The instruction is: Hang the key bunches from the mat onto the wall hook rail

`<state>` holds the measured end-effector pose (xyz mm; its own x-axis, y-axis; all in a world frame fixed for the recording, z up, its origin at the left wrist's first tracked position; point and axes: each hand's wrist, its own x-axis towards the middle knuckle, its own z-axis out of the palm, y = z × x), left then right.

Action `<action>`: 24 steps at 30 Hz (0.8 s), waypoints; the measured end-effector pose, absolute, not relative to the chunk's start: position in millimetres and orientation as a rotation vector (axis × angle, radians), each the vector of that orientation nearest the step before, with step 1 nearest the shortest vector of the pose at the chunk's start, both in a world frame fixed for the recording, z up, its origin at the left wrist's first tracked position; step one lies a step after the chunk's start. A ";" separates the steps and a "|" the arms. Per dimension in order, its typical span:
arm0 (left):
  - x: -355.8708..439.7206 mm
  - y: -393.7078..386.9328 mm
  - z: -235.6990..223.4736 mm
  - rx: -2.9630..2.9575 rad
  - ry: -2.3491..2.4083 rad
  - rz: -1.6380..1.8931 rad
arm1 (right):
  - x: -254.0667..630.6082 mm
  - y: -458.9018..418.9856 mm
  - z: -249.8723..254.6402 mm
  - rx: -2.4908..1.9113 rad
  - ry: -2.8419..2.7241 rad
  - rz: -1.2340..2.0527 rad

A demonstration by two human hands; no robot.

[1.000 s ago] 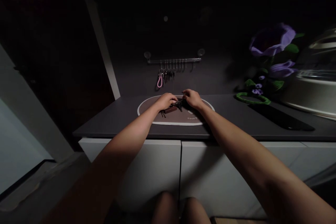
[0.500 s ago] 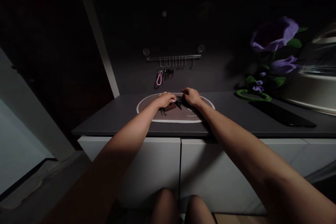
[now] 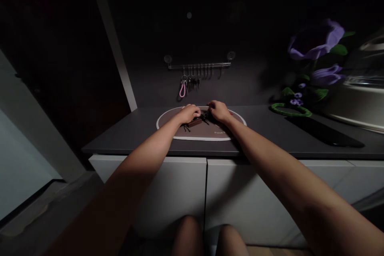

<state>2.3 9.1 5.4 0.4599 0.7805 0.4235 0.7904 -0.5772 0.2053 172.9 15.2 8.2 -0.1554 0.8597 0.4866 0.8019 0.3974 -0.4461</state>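
Observation:
Over an oval brown mat (image 3: 207, 133) with a white rim, my left hand (image 3: 189, 113) is closed, its curled fingers on a small bunch of dark keys (image 3: 205, 117). A brown oblong piece (image 3: 194, 123), perhaps a key fob, lies just under that hand with thin dark cords (image 3: 186, 128) beside it. To the right of the keys, my right hand (image 3: 218, 111) bends down with curled fingers; its fingertips and whatever they hold are hidden. A little red thing (image 3: 231, 113) shows on the mat beyond my right wrist.
A clear hook rail (image 3: 199, 65) is fixed to the dark wall, with several keys (image 3: 195, 83) and a pink loop (image 3: 182, 89) hanging from its left hooks. At right are purple flowers (image 3: 327, 75), a green ring (image 3: 291, 110), a black flat slab (image 3: 327, 132) and a pale appliance (image 3: 360, 102).
Both hands stay nearly in place over the mat. The keys between them have shifted slightly, and one key now points toward the front. The view has moved a little.

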 end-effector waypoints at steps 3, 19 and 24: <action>1.9 5.1 7.6 -2.659 -1.423 -0.673 | 172.1 14.9 8.2 -1.403 -1.973 0.100; -1.1 8.3 7.7 -2.544 -1.407 -0.938 | 166.7 -0.1 17.4 -1.308 -1.989 0.204; -0.8 10.7 7.3 -2.535 -1.372 -1.024 | 166.8 -0.8 16.9 -1.175 -2.009 0.300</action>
